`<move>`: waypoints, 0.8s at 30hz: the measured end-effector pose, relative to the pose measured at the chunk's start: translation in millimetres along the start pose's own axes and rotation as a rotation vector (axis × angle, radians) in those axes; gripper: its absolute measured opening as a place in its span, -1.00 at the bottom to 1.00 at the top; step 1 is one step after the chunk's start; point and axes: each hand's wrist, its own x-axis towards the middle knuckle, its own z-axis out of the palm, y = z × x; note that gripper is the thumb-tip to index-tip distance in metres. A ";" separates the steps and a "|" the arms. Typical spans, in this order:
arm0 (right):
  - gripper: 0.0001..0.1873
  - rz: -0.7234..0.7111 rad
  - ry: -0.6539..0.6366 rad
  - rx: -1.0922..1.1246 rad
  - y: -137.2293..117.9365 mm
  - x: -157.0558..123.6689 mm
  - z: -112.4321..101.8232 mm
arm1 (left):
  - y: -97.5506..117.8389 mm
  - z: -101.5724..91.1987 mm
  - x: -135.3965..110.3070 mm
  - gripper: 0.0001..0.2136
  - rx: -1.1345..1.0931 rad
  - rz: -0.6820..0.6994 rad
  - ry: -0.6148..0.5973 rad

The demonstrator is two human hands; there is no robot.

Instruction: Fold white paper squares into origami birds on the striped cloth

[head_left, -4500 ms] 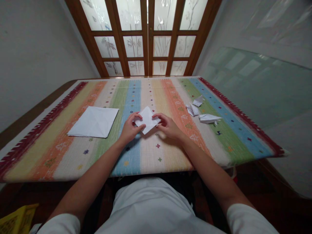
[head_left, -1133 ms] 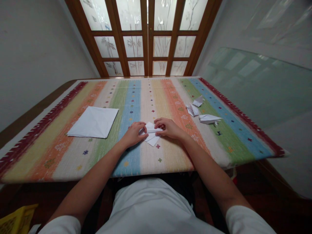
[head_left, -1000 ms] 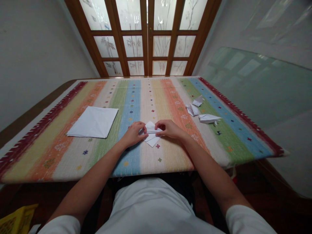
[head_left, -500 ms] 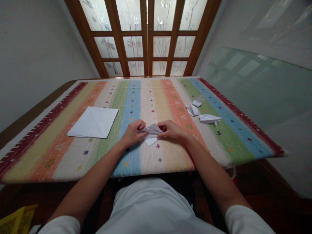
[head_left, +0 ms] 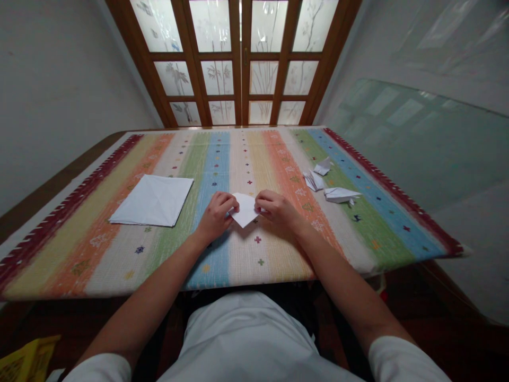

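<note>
A folded white paper (head_left: 245, 209), shaped like a point aimed toward me, lies on the striped tablecloth (head_left: 254, 265) between my hands. My left hand (head_left: 217, 216) pinches its left corner with the fingertips. My right hand (head_left: 278, 212) holds its right edge, and the fingers cover that corner. To the left of my left hand lies a large white paper square (head_left: 153, 200) with crease lines, and no hand touches it.
Several folded paper pieces (head_left: 314, 180) and a paper dart shape (head_left: 341, 194) lie at the right of the cloth. The table ends in a wooden edge (head_left: 59, 180). Frosted glass doors (head_left: 238, 63) stand beyond it. A yellow item (head_left: 24, 361) shows low left.
The paper now lies flatter, its raised flap down, and shows a neat pointed shape. My hands have moved slightly apart along its sides.
</note>
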 end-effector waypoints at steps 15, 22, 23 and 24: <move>-0.74 0.106 -0.160 0.032 -3.4 -7.0 3.0 | -4.6 2.6 -3.4 -0.83 -0.032 0.006 -0.316; -0.70 0.169 -0.206 0.173 7.1 -9.1 -6.5 | -0.8 -1.9 -2.9 -0.78 -0.005 0.022 -0.365; -0.70 0.184 -0.223 0.181 8.8 -8.9 -7.6 | -1.4 -1.6 -2.8 -0.78 -0.002 0.020 -0.367; -0.69 0.196 -0.236 0.186 10.4 -8.7 -8.5 | -2.2 -1.3 -2.7 -0.78 0.000 0.018 -0.370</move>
